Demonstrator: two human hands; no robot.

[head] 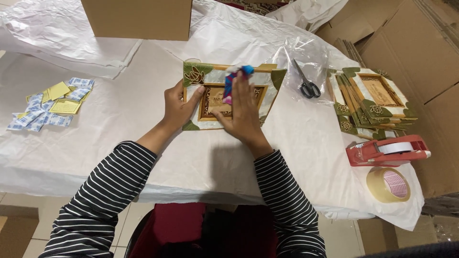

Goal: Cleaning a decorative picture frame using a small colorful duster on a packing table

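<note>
Wiping step in hand: picture frame (233, 97) flat on counter (143, 119), mid-scene. Left hand (178, 107) grasps frame's left edge; right hand (243, 109) presses cloth (234, 82) (blue-pink) onto glass. Next likely needs steady hold while cloth works across.

At centre frame the picture frame (233, 95) looks like wood with glossy, pearly inlay and matt green leaf corners, and the cloth (235, 82) pressed on it is soft blue and pink fabric. The tabletop (143, 119) is covered in matt, slightly crinkled white paper, with a shiny clear plastic bag (306, 62) under metal scissors (306, 81) at upper right. At lower right sit a glossy red plastic tape dispenser (387, 150) and a smooth tape roll (388, 184), with dull brown cardboard (138, 18) at the top.
</note>
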